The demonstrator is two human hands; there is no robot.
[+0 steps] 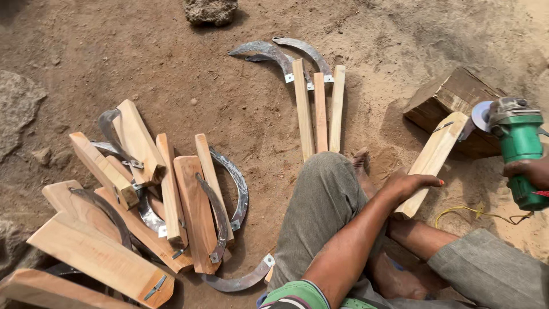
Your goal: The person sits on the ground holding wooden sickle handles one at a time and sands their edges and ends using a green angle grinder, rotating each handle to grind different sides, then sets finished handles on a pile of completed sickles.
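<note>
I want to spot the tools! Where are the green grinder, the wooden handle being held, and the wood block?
green grinder (521, 150), head view, on its green body.
wooden handle (436, 151), head view, mid-length.
wood block (443, 97), head view, on its top face.

Green grinder (523, 154) (pale wood handle (433, 162))

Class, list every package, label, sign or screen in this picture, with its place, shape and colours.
None can be made out. Only sickles, a wood block and a green grinder on the sand; any label on the grinder is too small to tell.
</note>
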